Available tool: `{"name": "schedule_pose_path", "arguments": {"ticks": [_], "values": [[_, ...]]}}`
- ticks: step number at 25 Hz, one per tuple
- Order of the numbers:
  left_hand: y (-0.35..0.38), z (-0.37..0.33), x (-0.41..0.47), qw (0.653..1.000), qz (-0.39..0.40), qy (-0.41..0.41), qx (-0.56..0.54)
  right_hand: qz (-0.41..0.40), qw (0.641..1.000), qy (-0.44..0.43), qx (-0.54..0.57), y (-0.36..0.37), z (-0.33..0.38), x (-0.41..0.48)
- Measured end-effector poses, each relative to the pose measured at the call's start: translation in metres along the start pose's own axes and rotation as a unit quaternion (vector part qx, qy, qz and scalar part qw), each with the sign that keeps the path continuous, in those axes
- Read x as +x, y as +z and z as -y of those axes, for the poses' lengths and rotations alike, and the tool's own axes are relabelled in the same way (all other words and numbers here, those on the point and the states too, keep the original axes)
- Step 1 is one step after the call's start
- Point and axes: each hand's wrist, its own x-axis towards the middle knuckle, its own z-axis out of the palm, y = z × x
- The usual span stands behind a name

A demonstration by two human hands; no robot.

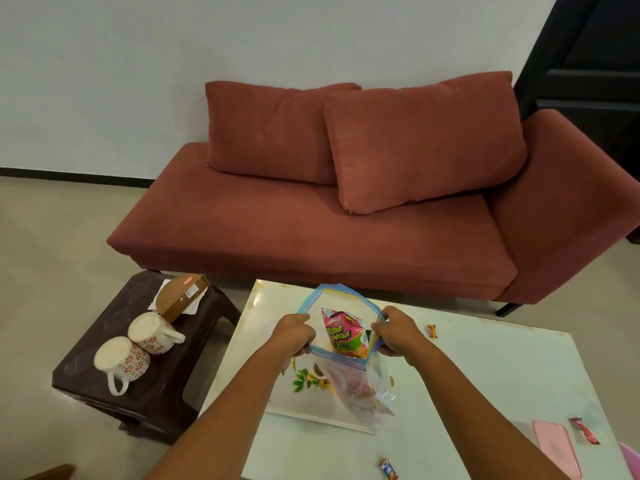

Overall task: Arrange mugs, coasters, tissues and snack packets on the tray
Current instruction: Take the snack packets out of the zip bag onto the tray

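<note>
A clear zip bag (341,344) is held open above the tray (304,407) near the table's (485,375) far left corner, its rim pinched by the left grip (293,336) and right grip (398,336). A pink snack packet (341,332) stands inside, between them. Two mugs (138,348) lie on the stool (114,393) beside the table's left edge, with the sofa (311,230) beyond.

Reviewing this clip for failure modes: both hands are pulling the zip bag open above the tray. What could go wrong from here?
1. The snack packet sticks out of the zip bag; if the left hand or right hand tilts it, it may miss the tray.
2. Both mugs lie tipped on the stool and could roll.
</note>
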Motion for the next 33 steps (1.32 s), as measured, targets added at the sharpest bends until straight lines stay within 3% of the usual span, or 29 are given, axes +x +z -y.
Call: {"name": "schedule_pose_path", "arguments": {"ticks": [4,8,11,15,24,28,33], "values": [[0.002,0.002,-0.005,0.997,0.02,0.077,-0.02,-0.026,0.969,0.01,-0.245,0.0,-0.015,0.004],[-0.007,0.008,0.009,0.991,0.012,0.13,0.031,-0.126,0.923,-0.143,-0.335,0.029,-0.021,0.003],[-0.016,0.019,0.033,0.982,0.016,0.15,0.111,-0.07,0.912,-0.219,-0.339,0.065,-0.02,0.021],[-0.015,0.042,0.08,0.969,0.021,0.157,0.189,0.03,0.937,-0.18,-0.297,0.119,-0.026,0.064],[-0.006,0.059,0.131,0.97,0.032,0.206,0.125,-0.057,0.952,-0.072,-0.294,0.166,-0.029,0.129],[-0.024,0.057,0.133,0.97,0.044,0.213,0.105,-0.058,0.95,-0.042,-0.304,0.179,-0.016,0.14],[-0.058,0.051,0.133,0.971,0.047,0.233,0.031,-0.042,0.981,-0.069,-0.178,0.216,0.006,0.131]]}}
